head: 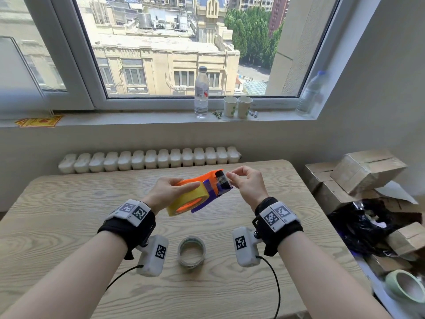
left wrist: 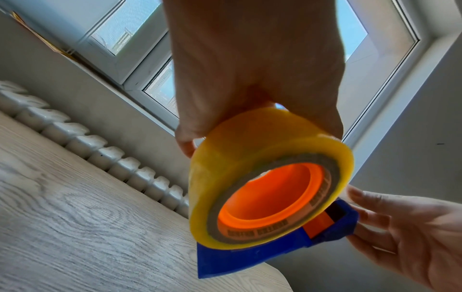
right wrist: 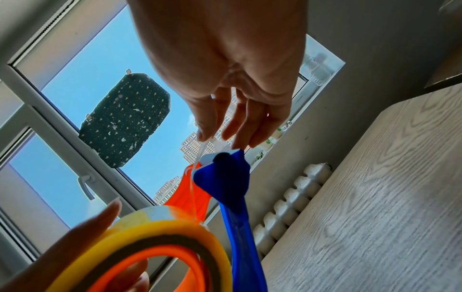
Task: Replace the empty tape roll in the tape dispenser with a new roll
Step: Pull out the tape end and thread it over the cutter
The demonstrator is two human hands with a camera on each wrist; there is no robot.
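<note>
Dispenser: we see the orange-and-blue tape dispenser (head: 208, 188) held in the air above the wooden table (head: 69, 226), between both hands, tilted with its cutter end up and to the right.
New roll: the yellow tape roll (head: 186, 200) sits on the dispenser's orange hub; the left wrist view shows the hub filling its core (left wrist: 272, 199).
Left hand: our left hand (head: 169, 192) wraps over the top of the yellow tape roll, thumb on one side and fingers curled round the other, gripping it.
Right hand: our right hand (head: 247, 183) is at the cutter end, thumb and forefinger closed in a pinch on the clear free tape end (right wrist: 200, 154), which runs from the roll up past the blue side plate (right wrist: 232, 189); the other fingers are loosely curled.
Empty roll: a thin, nearly bare tape ring (head: 191, 251) lies flat on the table, below the dispenser and between our wrists.
Windowsill: a water bottle (head: 201, 93) and two paper cups (head: 238, 107) stand there.
Right side: cardboard boxes (head: 365, 171) are stacked beside the table.
</note>
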